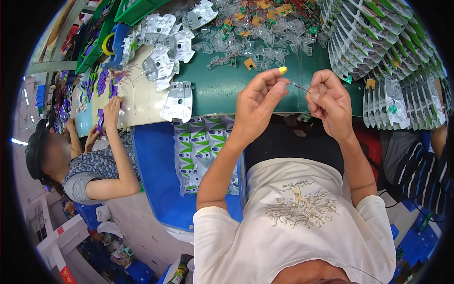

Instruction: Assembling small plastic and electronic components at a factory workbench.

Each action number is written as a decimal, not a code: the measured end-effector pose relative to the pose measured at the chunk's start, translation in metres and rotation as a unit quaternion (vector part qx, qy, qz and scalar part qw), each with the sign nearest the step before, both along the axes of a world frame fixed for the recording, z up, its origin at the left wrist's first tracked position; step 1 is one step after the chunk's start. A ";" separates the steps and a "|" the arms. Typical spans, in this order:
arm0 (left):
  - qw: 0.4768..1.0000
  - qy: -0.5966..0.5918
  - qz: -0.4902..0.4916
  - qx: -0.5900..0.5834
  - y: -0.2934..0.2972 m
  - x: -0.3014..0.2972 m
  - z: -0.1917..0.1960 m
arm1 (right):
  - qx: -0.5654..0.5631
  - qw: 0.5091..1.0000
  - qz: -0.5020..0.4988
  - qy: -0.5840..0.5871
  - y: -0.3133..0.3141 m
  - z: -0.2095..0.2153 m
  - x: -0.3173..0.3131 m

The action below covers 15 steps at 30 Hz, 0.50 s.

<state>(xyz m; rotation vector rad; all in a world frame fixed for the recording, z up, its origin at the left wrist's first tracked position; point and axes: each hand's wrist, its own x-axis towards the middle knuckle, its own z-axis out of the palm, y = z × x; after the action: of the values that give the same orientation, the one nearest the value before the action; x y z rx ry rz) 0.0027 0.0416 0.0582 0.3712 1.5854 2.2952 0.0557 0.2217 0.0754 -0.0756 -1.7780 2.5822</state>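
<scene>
My left hand [257, 106] is raised over the near edge of the green table, with a yellow cover [283, 70] on one fingertip. Its thumb and a finger behind it close together at a small clear part [292, 84]. From that part a thin dark red wire [301, 88] runs across to my right hand [331, 102], which pinches it between thumb and forefinger. The other fingers of my right hand are curled in. Exactly how the left fingers grip the part is partly hidden by the thumb.
Clear plastic pieces [269, 52] and orange tabs [249, 63] with wires are heaped at the back. Grey-green shells are stacked [364, 38] at right; grey housings [178, 102] lie left. Below, a blue bin [156, 189] holds bagged parts. A co-worker [94, 165] handles purple pieces at left.
</scene>
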 end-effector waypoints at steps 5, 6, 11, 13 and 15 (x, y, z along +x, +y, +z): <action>0.998 0.036 -0.001 -0.044 0.004 0.001 -0.012 | 0.103 0.995 0.011 0.006 0.002 -0.005 0.008; 0.998 0.035 -0.004 -0.044 0.006 0.002 -0.012 | 0.143 0.990 0.000 -0.012 0.000 -0.004 0.008; 0.993 0.088 0.057 -0.057 0.009 0.012 -0.011 | 0.209 0.976 -0.062 0.009 -0.007 -0.010 0.004; 0.992 0.079 0.059 -0.075 0.010 0.011 -0.012 | 0.227 0.971 -0.069 0.019 -0.006 -0.012 0.003; 0.991 0.073 0.066 -0.093 0.010 0.012 -0.014 | 0.289 0.956 -0.051 0.003 -0.006 -0.013 0.003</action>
<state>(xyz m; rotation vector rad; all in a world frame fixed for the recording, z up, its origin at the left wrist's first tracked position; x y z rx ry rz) 0.0145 0.0516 0.0438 0.4063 1.9334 2.2331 0.0589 0.2161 0.0622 -0.1483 -2.3665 1.8945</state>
